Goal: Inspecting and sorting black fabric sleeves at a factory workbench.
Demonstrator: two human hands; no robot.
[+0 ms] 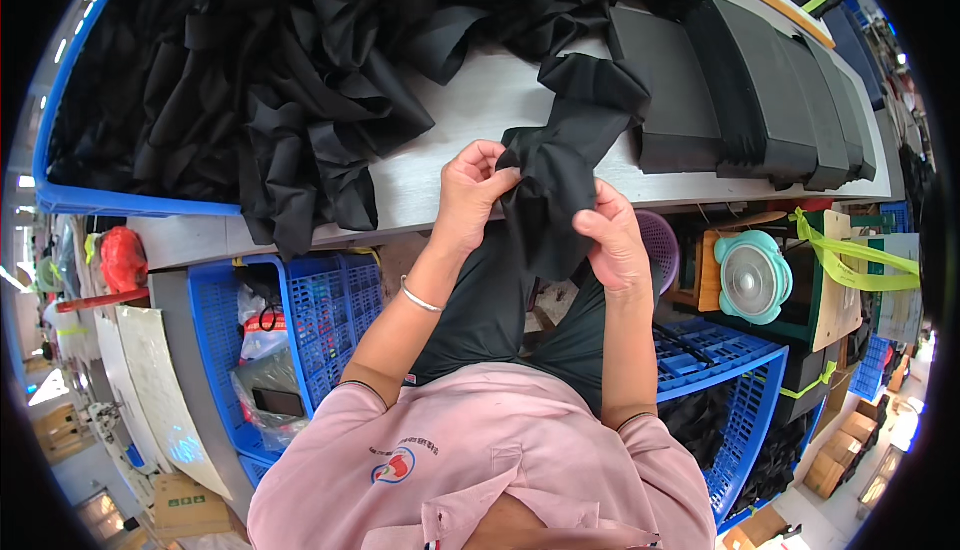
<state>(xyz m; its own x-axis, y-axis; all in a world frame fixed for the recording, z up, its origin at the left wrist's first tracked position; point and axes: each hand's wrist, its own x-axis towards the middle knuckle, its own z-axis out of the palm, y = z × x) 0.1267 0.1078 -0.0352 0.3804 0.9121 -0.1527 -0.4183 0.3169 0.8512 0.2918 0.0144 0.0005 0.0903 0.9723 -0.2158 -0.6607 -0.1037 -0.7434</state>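
Observation:
Both my hands hold one piece of black fabric [560, 165] in front of the pale table's edge [420, 210]. My left hand [472, 188] pinches its upper left corner with the fingertips. My right hand [612, 238] grips the cloth lower down on its right side. The piece drapes between the hands and runs up onto the table. A silver bangle [420, 299] sits on my left wrist. A large heap of loose black fabric pieces [270, 60] covers the table's left half, just left of my hands.
Neat stacks of folded black pieces [760, 90] lie on the table's right. Blue plastic crates stand under the table at left [320, 310] and right [740, 370]. A small teal fan [755, 278] and a purple basket [660, 245] sit at right.

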